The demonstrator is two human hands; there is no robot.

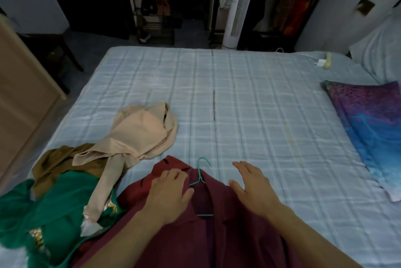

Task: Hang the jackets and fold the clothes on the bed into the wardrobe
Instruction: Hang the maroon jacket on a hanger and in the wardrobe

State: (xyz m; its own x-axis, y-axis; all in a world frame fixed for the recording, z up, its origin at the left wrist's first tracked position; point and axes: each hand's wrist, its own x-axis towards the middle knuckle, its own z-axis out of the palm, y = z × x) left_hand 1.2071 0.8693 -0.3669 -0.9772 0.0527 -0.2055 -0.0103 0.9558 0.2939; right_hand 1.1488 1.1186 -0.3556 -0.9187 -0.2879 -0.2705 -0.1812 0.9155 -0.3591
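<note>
Hanging step, one jacket in hand. A maroon jacket (pixel 217 235) lies front-up on the near edge of the bed (pixel 249 94), directly below the camera. A teal wire hanger (pixel 200 177) sits inside its collar opening. The hook and neck are exposed past the collar, and a short stretch of the lower bar shows between the lapels.

The left hand (pixel 171 194) rests on the jacket's left shoulder with fingertips bent onto the collar fabric; whether they pinch the cloth cannot be told. The right hand (pixel 253 187) is flat with fingers spread at the jacket's right shoulder edge, gripping nothing.

Orientation: the jacket's long axis runs from the person toward the far side of the bed, collar and hanger hook pointing away, hem out of view below.

Judged step: seating the hanger in the shoulders. The next move probably calls for drawing the right shoulder over the wire, then lifting by the hook.

A beige garment (pixel 141 135), a brown garment (pixel 60 161) and a green garment (pixel 43 213) lie heaped just left, unfolded.
</note>
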